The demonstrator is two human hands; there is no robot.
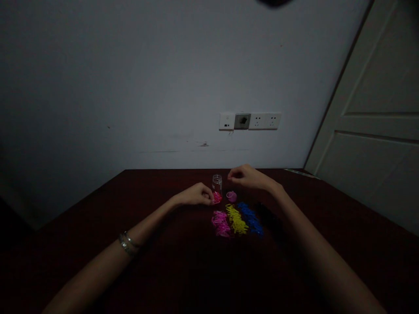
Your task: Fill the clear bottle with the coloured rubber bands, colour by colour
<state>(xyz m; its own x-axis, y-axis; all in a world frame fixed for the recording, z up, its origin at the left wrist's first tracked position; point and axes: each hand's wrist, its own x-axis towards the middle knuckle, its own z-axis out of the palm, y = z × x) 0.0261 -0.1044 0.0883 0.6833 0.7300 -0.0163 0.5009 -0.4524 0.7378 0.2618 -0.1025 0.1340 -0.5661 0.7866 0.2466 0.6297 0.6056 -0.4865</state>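
A small clear glass jar [217,179] stands open and upright near the back of the table, with bright pink rubber bands [217,197] showing at its base. My left hand [195,194] is just left of the jar's lower part, its thumb and fingers pinched on a pink rubber band [216,202]. To the right of the jar's mouth, apart from it, my right hand [245,176] hovers with thumb and fingertips closed together; anything between them is too small to make out. Between the hands lies a pinkish-purple round item [231,196], perhaps a lid.
Loose rubber bands lie in rows on the dark table [157,270]: magenta [221,224], yellow [237,220] and blue [250,219]. A dark pile [269,215] sits beside the blue one. Behind are a wall with sockets [250,121] and a pale door [376,113] at right.
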